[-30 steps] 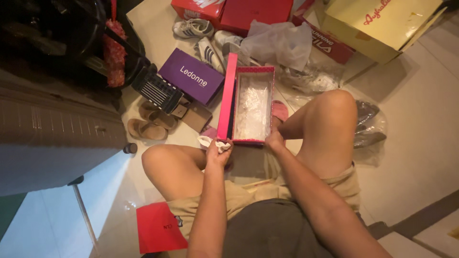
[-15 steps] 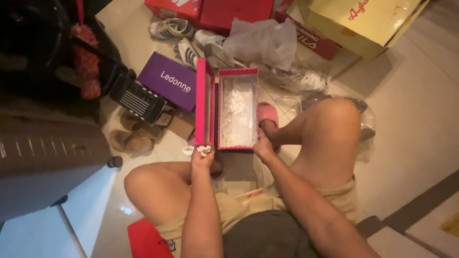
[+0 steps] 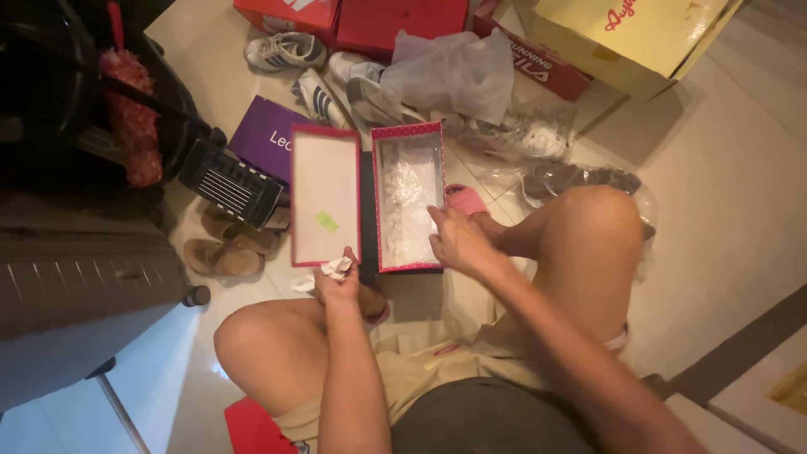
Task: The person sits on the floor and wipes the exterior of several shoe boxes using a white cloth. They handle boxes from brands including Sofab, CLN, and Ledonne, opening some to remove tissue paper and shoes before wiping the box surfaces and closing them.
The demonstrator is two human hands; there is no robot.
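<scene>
The pink shoe box (image 3: 409, 197) lies open on the tiled floor (image 3: 731, 202) between the person's knees, lined with crinkled white tissue (image 3: 408, 189). Its lid (image 3: 325, 196) lies flat just left, inside up. The left hand (image 3: 339, 282) clenches a crumpled white paper wad (image 3: 337, 268) at the lid's near edge. The right hand (image 3: 454, 240), fingers loosely spread, rests at the box's right wall. Farther off lie sneakers (image 3: 286, 50), red boxes (image 3: 395, 17) and a purple box (image 3: 265, 134).

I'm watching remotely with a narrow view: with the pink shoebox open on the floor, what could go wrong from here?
The lid lies flat, overlapping the purple box; a nudge from the left hand, which grips crumpled paper, might shift it. The right hand reaching over the pink shoebox could snag the loose white wrapping inside. Sandals and bags crowd the floor nearby.
</scene>
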